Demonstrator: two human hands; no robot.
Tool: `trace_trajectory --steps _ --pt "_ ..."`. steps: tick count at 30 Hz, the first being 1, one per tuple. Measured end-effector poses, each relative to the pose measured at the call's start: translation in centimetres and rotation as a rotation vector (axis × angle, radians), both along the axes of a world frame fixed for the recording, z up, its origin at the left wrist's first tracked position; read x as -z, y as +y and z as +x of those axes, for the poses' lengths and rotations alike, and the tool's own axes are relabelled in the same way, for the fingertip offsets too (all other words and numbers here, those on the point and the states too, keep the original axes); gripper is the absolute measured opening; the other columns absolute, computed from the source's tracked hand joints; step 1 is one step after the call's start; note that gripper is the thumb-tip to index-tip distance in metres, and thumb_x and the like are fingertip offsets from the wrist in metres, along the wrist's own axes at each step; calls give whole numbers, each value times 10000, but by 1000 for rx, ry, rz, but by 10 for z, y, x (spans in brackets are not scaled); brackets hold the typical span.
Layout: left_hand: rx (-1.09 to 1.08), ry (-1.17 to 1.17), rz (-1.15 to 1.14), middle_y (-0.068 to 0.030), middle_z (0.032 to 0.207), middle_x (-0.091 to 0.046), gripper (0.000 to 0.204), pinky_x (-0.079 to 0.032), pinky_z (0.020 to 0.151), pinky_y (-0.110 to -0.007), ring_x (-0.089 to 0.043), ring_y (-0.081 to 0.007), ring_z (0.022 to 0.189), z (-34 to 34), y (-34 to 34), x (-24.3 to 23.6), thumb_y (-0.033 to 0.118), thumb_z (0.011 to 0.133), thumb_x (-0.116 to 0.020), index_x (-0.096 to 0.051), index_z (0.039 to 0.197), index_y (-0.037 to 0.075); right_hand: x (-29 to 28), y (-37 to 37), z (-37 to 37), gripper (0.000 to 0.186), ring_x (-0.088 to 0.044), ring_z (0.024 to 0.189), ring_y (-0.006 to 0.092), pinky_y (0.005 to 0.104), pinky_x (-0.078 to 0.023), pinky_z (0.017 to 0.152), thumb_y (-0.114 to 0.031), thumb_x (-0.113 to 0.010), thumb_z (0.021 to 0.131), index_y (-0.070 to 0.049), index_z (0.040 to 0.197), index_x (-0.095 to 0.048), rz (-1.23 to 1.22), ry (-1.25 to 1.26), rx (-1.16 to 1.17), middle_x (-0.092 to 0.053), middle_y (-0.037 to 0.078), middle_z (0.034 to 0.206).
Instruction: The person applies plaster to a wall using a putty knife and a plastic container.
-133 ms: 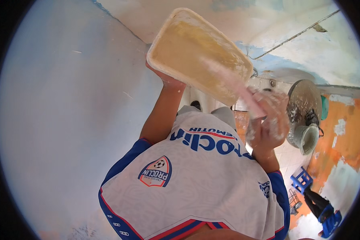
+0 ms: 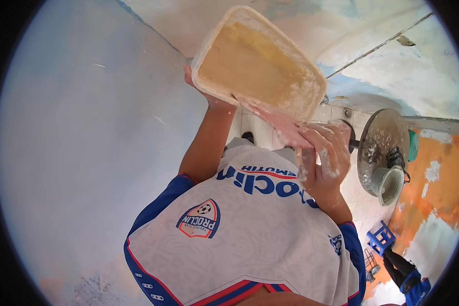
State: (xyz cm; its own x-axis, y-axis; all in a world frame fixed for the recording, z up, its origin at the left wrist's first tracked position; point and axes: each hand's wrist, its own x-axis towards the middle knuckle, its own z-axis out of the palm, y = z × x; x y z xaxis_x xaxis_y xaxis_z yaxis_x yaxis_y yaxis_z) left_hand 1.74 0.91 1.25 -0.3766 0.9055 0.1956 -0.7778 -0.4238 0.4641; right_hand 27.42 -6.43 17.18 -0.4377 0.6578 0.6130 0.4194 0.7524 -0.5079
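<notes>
My left hand (image 2: pixel 209 94) grips the left end of a rectangular cream plastic tub (image 2: pixel 250 66), its fingers partly hidden under the rim. The tub is tilted so its inside shows, smeared with pale paste and a yellowish patch. In my right hand (image 2: pixel 327 155), spattered with white paste, is a pink flat scraper (image 2: pixel 280 126). Its blade runs along the tub's near long edge, and its tip appears to touch the rim close to my left hand.
A bluish wall (image 2: pixel 76 153) rises close on my left. To the right are a round paste-spotted table (image 2: pixel 380 135), a grey bucket (image 2: pixel 390 186) and a blue plastic stool (image 2: pixel 381 238). Dark and blue clothing (image 2: pixel 413 285) shows at the lower right, beside a patchy orange wall (image 2: pixel 423 194).
The scraper has swung from over the tub's inside down to its near edge. My right hand has moved a little left, and the tub has shifted slightly right.
</notes>
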Motion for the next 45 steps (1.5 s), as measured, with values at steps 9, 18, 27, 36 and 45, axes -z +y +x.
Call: trace_trajectory --steps 9,18,27,36,45 --pt "97 -106 -8 -104 1519 -506 904 -419 1136 -448 -495 -281 1362 106 4 -24 810 948 -243 -504 1495 139 -28 43 73 217 -691 780 315 397 -514 714 16 -694 871 -42 1078 -719 -100 -58 146 -735 127 911" --pt "53 -162 29 -116 1502 -521 878 -430 1124 -458 -510 -293 1346 179 -20 -23 793 959 -270 -518 1482 133 -19 63 130 252 -700 819 377 464 -553 706 -18 -666 860 -30 1104 -728 -228 -151 52 -733 181 961" --pt "38 -204 87 -127 1486 -535 851 -442 1113 -469 -524 -305 1330 227 -40 -26 775 969 -296 -532 1469 127 -19 69 172 200 -683 820 425 515 -525 720 -27 -637 871 6 1055 -710 -257 -233 -35 -707 225 902" --pt "20 -215 139 -139 1470 -549 825 -454 1101 -479 -538 -317 1314 250 -41 -30 758 980 -323 -547 1455 121 -24 76 197 225 -663 787 451 525 -508 712 22 -615 842 20 1055 -687 -252 -278 -128 -682 241 830" --pt "31 -213 191 -150 1454 -563 800 -465 1090 -490 -553 -329 1298 258 -48 -37 740 991 -349 -561 1442 115 -18 72 210 381 -672 849 438 515 -514 773 56 -618 759 62 1133 -688 -233 -310 -258 -697 239 880"
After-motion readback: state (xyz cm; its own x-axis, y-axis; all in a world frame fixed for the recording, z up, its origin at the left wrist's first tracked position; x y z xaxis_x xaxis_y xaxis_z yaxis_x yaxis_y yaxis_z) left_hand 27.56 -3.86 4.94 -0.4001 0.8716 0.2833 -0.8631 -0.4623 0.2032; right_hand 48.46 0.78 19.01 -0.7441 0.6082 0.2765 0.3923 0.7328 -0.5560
